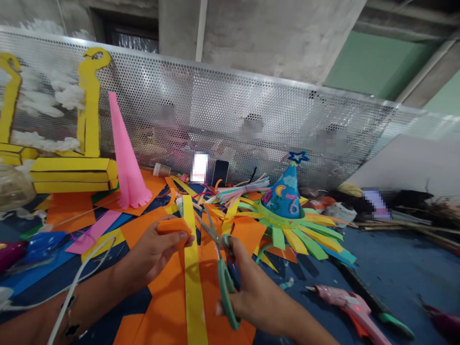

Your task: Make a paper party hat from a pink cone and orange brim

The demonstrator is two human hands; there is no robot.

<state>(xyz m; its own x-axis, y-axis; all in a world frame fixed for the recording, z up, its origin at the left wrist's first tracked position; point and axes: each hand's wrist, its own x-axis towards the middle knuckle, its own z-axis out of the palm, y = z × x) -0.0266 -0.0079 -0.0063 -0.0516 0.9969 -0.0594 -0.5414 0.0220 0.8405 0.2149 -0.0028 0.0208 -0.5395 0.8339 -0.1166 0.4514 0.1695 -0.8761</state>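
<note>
a pink paper cone [127,158] stands upright on an orange sheet [72,215], right beside a yellow card model [72,175] with cotton [68,93] stuck behind it. further along there's a blue party hat [285,199] with a star [298,156] on top and a paper fringe [309,235] spread around its base. a phone [220,172] leans against the perforated metal panel [230,96], next to a bundle of pipe cleaners [244,188]. a pink glue gun [347,302] lies on the blue table [395,268], with sticks [402,227] off to the right.
</note>
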